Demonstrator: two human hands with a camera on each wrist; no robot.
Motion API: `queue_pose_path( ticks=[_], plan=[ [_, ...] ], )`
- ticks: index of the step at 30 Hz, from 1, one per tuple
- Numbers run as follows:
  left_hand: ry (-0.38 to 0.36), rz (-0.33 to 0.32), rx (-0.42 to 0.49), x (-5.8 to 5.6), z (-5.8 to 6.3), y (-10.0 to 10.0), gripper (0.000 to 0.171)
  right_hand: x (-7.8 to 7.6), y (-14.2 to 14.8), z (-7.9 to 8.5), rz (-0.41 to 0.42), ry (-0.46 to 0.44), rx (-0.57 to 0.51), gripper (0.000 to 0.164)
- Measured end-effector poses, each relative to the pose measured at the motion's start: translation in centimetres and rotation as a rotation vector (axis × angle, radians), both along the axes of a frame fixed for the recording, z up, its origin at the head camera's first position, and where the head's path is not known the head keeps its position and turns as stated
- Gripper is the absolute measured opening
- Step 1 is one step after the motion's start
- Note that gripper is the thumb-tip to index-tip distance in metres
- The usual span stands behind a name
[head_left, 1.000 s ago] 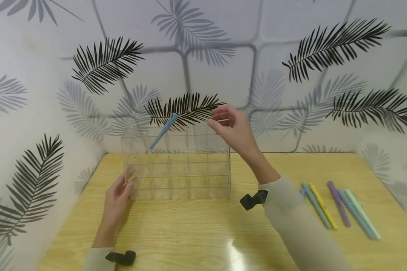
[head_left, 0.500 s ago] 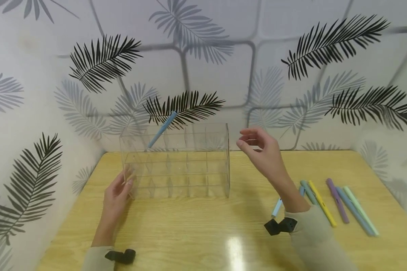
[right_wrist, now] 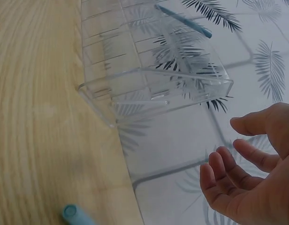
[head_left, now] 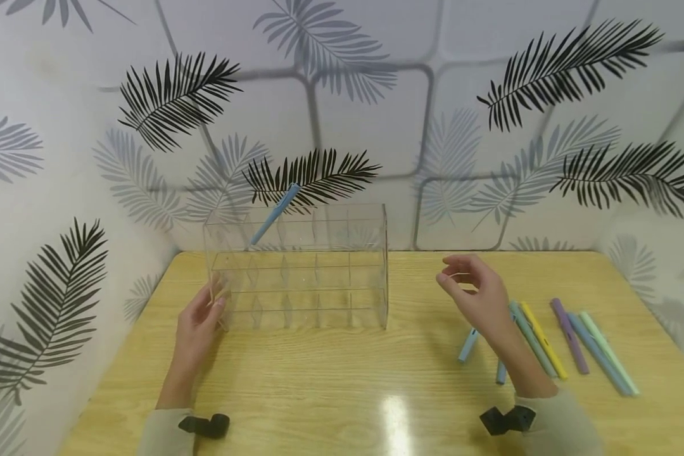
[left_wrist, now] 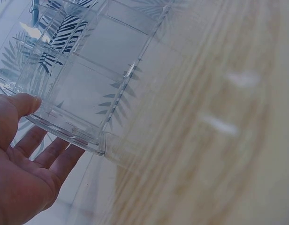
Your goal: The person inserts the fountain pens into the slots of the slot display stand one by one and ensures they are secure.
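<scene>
A clear rack [head_left: 296,269] was gripped by the left hand [head_left: 198,320]; the right hand [head_left: 481,296] was held loosely unclosed; a yellow pen [head_left: 543,340] was seen beside its wrist.

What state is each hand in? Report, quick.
Left hand: holding the clear organizer by its side.
Right hand: open, fingers loosely curled, holding nothing.

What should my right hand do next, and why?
Probably lower the right hand to the light-blue pen nearest the rack: that hand holds nothing, this pen lies on the table, another blue pen already leans in the rack, and the left hand grips its side.
</scene>
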State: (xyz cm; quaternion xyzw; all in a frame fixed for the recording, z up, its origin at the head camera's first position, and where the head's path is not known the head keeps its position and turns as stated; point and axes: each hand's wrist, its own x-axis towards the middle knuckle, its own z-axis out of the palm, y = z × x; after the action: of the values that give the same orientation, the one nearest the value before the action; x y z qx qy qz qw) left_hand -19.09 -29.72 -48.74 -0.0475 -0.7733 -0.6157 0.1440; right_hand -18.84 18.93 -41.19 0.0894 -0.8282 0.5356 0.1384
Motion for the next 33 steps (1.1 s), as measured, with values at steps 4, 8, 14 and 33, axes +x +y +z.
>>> queue_pose_path(
  ticks=[4,8,14,33],
  plan=[
    [-0.004,0.002,-0.007,-0.1,0.0,0.1,0.049,0.5,1.7,-1.5,-0.047,0.004,0.046,0.031],
    [0.003,-0.005,-0.001,-0.3,0.0,0.2,0.049,1.0,3.0,-2.8,-0.097,-0.005,0.094,0.033],
    [0.01,-0.026,0.019,-0.3,0.0,0.2,0.049,1.0,4.2,-3.8,-0.137,-0.07,0.149,0.04],
    [-0.023,0.018,-0.018,0.1,0.1,0.3,0.049,0.5,5.9,-6.1,-0.135,-0.236,0.328,0.057]
  ],
)
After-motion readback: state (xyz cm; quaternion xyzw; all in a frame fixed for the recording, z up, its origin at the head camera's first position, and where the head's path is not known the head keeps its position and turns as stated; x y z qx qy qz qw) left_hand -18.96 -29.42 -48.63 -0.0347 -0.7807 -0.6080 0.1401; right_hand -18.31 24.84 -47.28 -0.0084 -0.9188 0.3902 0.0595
